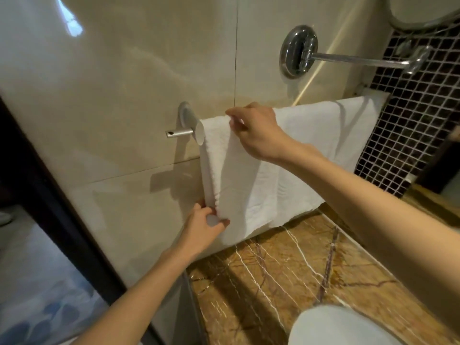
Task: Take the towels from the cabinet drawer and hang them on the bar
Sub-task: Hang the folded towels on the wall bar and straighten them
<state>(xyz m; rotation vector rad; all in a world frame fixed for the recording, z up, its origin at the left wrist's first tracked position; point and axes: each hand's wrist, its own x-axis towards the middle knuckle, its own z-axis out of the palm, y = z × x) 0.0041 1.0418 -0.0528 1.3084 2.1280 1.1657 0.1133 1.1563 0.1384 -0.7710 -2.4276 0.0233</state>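
My right hand (251, 131) is up at the bar (179, 133), fingers closed in a pinch on the top fold of the near white towel (239, 180) where it drapes over the rail. My left hand (205, 224) is lower down, gripping the bottom left corner of the same towel, the cloth bunched between my thumb and fingers so that edge is gathered into a narrow roll. The towel hangs from the bar against the beige tiled wall (124, 70), its lower hem reaching down to just above the brown marble counter (286, 277).

Only the left end of the bar shows bare, a short metal stub sticking out past its round wall mount (184, 115); the rest is covered by cloth. A second white towel (328, 130) is already hung to the right of the one I hold, partly behind it, spreading along the rail toward the dark mosaic tiles (413, 125).

Above the towels a chrome fitting (298, 52) is fixed to the wall, with a jointed arm reaching right toward a round mirror (428, 11) at the top corner. A white rounded object (338, 327) sits blurred at the bottom edge on the counter; I cannot tell what it is
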